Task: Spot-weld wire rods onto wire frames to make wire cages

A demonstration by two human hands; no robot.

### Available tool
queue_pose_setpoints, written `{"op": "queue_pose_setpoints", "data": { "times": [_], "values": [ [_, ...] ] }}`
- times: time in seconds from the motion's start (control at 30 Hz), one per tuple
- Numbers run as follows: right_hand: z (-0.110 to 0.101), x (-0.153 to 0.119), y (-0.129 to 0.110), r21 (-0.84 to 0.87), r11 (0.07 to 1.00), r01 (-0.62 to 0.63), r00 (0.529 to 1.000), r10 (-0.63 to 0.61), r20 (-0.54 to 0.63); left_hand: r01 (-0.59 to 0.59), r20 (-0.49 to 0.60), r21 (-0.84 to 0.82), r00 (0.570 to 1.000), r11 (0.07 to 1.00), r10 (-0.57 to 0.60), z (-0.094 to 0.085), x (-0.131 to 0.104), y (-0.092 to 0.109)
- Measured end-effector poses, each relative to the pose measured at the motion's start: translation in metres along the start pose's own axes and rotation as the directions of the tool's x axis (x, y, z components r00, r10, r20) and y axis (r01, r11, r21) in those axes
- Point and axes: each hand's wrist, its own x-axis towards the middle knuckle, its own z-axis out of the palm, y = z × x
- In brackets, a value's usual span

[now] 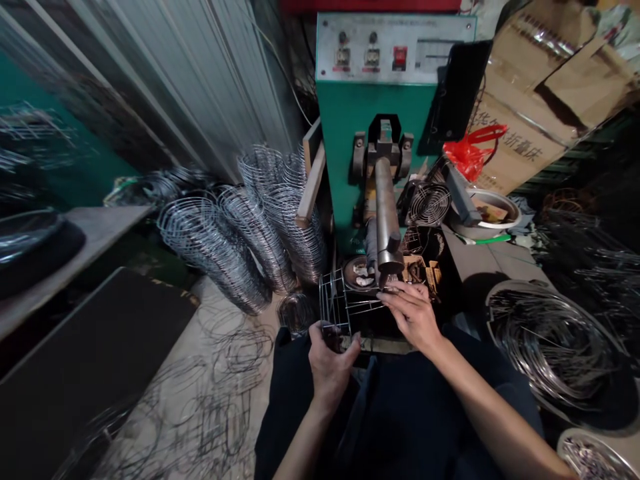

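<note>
A small wire rack (334,297) made of thin metal rods lies lengthwise under the arm of a green spot-welding machine (340,133). My left hand (333,360) grips the rack's near left end, with fingers and thumb curled. At the rack's other end, my right hand (413,313) holds it with fingers drawn together, right below the tip of the thick metal electrode arm (387,217). The exact contact between the right fingertips and the rods is partly hidden. Behind the rack is a round dish (359,273) with pale bits in it.
Stacks of wire rings (215,253) lean left of the machine. Loose wire frames (220,360) cover the floor there. A large basin of wire pieces (555,340) stands at right, with a bowl of small metal parts (597,460) nearer. Cardboard boxes (525,133) are behind.
</note>
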Motion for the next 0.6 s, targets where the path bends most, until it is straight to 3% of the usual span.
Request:
{"op": "queue_pose_setpoints", "data": {
  "times": [0.23,0.4,0.6],
  "values": [
    [0.005,-0.004,0.002,-0.008,0.999,-0.036,0.998,0.035,-0.042,0.006,0.012,-0.014,1.0,1.0,-0.006,-0.001,0.002,0.001],
    [-0.007,-0.006,0.008,0.029,0.985,-0.173,0.982,0.174,-0.07,0.014,0.054,0.009,0.998,1.0,-0.014,-0.006,0.009,0.006],
    [-0.016,0.005,0.01,0.07,0.976,-0.208,0.976,0.212,-0.057,-0.034,0.075,0.055,0.997,0.998,0.029,-0.007,0.029,0.01]
  ]
}}
